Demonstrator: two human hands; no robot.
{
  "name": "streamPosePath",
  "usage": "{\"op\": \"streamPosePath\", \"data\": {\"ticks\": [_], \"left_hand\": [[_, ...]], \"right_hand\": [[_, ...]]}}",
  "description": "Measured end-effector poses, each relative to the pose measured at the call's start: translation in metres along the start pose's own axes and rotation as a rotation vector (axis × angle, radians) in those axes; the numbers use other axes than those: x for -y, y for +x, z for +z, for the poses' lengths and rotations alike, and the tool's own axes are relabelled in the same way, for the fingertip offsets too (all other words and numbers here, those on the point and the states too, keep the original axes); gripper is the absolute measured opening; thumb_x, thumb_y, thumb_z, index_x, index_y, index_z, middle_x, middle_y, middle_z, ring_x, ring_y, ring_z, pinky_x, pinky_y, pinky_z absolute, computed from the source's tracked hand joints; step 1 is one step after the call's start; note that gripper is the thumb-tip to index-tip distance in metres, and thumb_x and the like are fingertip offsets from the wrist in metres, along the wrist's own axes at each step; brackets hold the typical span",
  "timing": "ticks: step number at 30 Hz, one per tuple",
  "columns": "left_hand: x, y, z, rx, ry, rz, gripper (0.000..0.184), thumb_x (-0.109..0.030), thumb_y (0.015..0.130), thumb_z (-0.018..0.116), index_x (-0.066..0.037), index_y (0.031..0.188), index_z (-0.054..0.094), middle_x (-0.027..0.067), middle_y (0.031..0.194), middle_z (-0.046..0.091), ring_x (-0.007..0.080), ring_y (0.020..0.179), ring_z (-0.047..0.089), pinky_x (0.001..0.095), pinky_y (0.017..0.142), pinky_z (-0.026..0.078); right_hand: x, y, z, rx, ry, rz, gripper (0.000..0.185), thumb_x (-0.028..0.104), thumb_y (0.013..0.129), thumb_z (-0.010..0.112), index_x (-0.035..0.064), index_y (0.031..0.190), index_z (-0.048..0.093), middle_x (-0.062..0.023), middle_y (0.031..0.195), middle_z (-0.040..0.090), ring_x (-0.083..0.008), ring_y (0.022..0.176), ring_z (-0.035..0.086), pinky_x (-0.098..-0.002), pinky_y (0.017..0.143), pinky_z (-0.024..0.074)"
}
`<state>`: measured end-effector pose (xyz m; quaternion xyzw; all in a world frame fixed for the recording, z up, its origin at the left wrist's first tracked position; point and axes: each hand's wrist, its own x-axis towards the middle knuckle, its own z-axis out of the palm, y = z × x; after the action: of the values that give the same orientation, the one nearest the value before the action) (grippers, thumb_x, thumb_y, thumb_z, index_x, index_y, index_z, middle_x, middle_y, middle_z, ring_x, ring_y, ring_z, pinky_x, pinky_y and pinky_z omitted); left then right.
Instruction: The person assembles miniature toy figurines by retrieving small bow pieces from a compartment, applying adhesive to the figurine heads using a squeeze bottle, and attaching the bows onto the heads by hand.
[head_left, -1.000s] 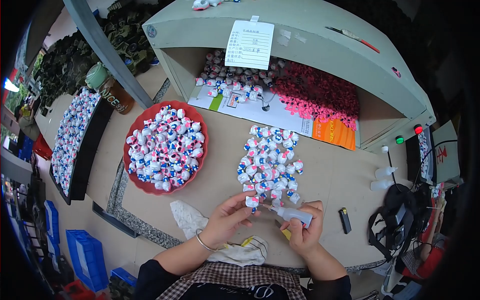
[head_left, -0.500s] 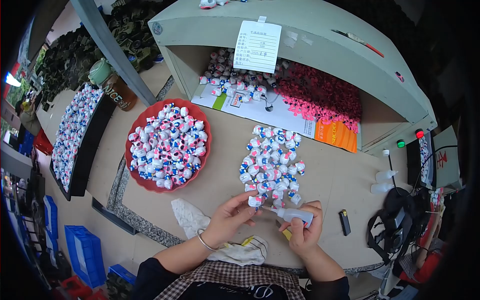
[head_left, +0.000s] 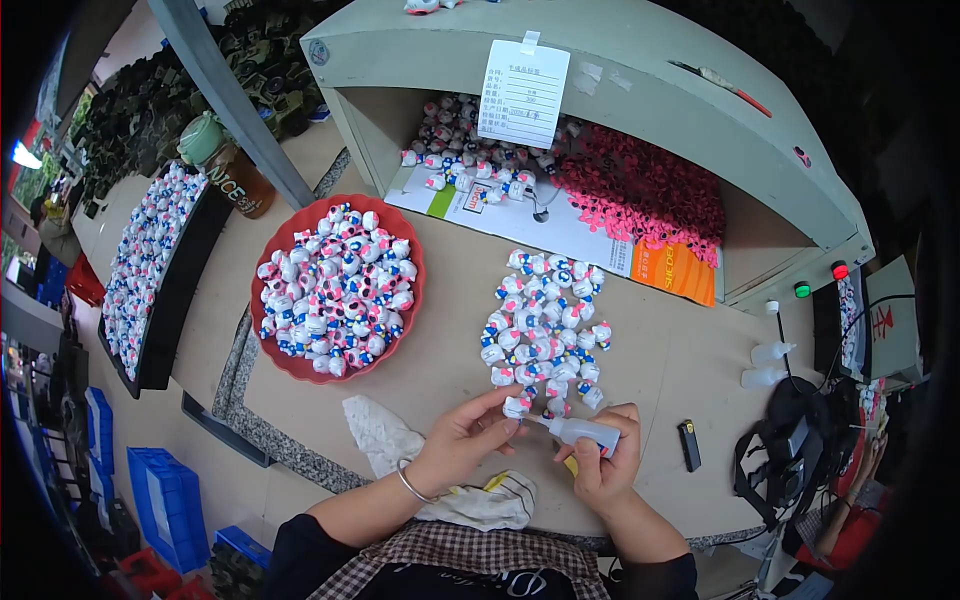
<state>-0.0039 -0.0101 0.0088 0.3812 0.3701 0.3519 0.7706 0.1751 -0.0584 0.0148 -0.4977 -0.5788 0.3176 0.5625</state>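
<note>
My left hand (head_left: pixel 474 432) pinches a small white cat figurine (head_left: pixel 516 407) with pink and blue paint between thumb and fingers. In my right hand (head_left: pixel 608 462) is a translucent squeeze bottle (head_left: pixel 588 435), its thin nozzle pointing left at the figurine. From this view I cannot tell whether the tip touches it. A yellow strip shows beneath the right hand. Just beyond both hands, similar figurines (head_left: pixel 545 320) lie in a loose block on the table. To the left, a red scalloped bowl (head_left: pixel 420 290) is heaped with more of them.
A black tray (head_left: pixel 180 320) of figurines stands at the far left, near a brown drink bottle (head_left: pixel 240 180). White cloths (head_left: pixel 380 432) lie by my left arm. At right are a black lighter-like object (head_left: pixel 689 446) and black straps. A grey shelf box (head_left: pixel 620 60) holds pink parts (head_left: pixel 650 190).
The figurine and my left hand have shifted very slightly to the right. Both hands keep their grips, and the view has tilted a little.
</note>
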Motion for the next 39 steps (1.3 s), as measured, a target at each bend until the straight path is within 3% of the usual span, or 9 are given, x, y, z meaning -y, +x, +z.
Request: {"op": "streamPosePath", "data": {"ticks": [8,11,18,21,28,30,32,35,39], "left_hand": [[0.001,0.000,-0.002,-0.042,0.129,0.076,0.039,0.000,0.082,0.052,-0.005,0.120,0.046,0.0062,0.093,0.059,0.0083,0.080,0.056,0.0214,0.064,0.050],[-0.001,0.000,-0.003,-0.011,0.128,0.064,0.039,-0.002,0.083,0.051,-0.007,0.122,0.045,-0.0001,0.091,0.044,0.0087,0.085,0.055,0.0225,0.069,0.050],[0.002,-0.001,-0.005,-0.015,0.107,0.054,0.039,-0.003,0.083,0.052,-0.007,0.121,0.045,0.0013,0.089,0.047,0.0104,0.086,0.055,0.0232,0.067,0.050],[-0.001,-0.002,-0.003,-0.006,0.078,0.056,0.039,-0.003,0.083,0.052,-0.007,0.121,0.045,0.0014,0.088,0.048,0.0111,0.086,0.055,0.0239,0.067,0.050],[0.002,0.000,-0.001,0.024,0.043,0.013,0.039,-0.004,0.083,0.052,-0.006,0.122,0.045,0.0004,0.086,0.048,0.0121,0.086,0.056,0.0247,0.067,0.050],[0.002,0.000,-0.003,0.010,0.040,0.016,0.040,-0.003,0.083,0.052,-0.006,0.122,0.045,0.0001,0.086,0.048,0.0123,0.087,0.056,0.0247,0.067,0.050],[0.002,0.001,-0.005,-0.002,0.030,0.021,0.040,-0.003,0.083,0.052,-0.006,0.122,0.045,-0.0001,0.085,0.048,0.0124,0.087,0.056,0.0246,0.067,0.050],[0.002,0.002,-0.007,0.007,0.033,0.030,0.040,-0.003,0.083,0.053,-0.006,0.122,0.045,-0.0001,0.084,0.048,0.0122,0.086,0.056,0.0243,0.067,0.050],[0.001,0.002,-0.007,0.001,0.032,0.028,0.040,-0.002,0.083,0.052,-0.006,0.122,0.045,-0.0003,0.083,0.048,0.0120,0.085,0.057,0.0238,0.066,0.050]], "right_hand": [[0.002,0.000,-0.007,0.067,-0.186,-0.050,0.021,0.007,0.079,0.055,0.0012,0.094,0.042,-0.0080,0.072,0.051,-0.0157,0.073,0.040,-0.0255,0.061,0.0367],[0.002,0.001,-0.010,0.061,-0.198,-0.061,0.020,0.008,0.079,0.055,0.0007,0.093,0.042,-0.0091,0.075,0.050,-0.0149,0.072,0.043,-0.0246,0.059,0.0377],[0.005,0.005,-0.006,-0.083,0.277,0.086,0.020,0.006,0.083,0.050,-0.0012,0.097,0.038,-0.0114,0.094,0.047,-0.0139,0.070,0.056,-0.0245,0.056,0.0517],[0.022,0.023,-0.018,-0.212,0.374,0.308,0.021,0.003,0.082,0.050,0.0005,0.098,0.037,-0.0104,0.091,0.048,-0.0149,0.073,0.057,-0.0282,0.061,0.0545],[-0.011,0.091,-0.035,-0.136,0.117,0.308,0.013,-0.003,0.079,0.048,0.0023,0.090,0.045,-0.0066,0.080,0.052,-0.0136,0.075,0.058,-0.0252,0.056,0.0499],[-0.033,0.130,-0.034,-0.096,-0.209,0.241,0.007,0.001,0.077,0.052,0.0010,0.084,0.051,-0.0090,0.081,0.054,-0.0184,0.076,0.059,-0.0298,0.059,0.0478],[-0.067,0.167,-0.031,-0.104,-0.512,0.038,0.014,0.005,0.074,0.054,0.0007,0.088,0.055,-0.0135,0.088,0.054,-0.0271,0.080,0.058,-0.0360,0.067,0.0468],[-0.086,0.200,-0.027,0.031,-0.860,-0.025,0.024,0.008,0.072,0.056,0.0017,0.096,0.056,-0.0164,0.098,0.052,-0.0346,0.085,0.055,-0.0402,0.075,0.0444],[-0.082,0.211,-0.024,0.246,-1.033,0.088,0.026,0.008,0.071,0.058,0.0029,0.097,0.056,-0.0151,0.101,0.050,-0.0337,0.085,0.055,-0.0417,0.074,0.0448]]}}
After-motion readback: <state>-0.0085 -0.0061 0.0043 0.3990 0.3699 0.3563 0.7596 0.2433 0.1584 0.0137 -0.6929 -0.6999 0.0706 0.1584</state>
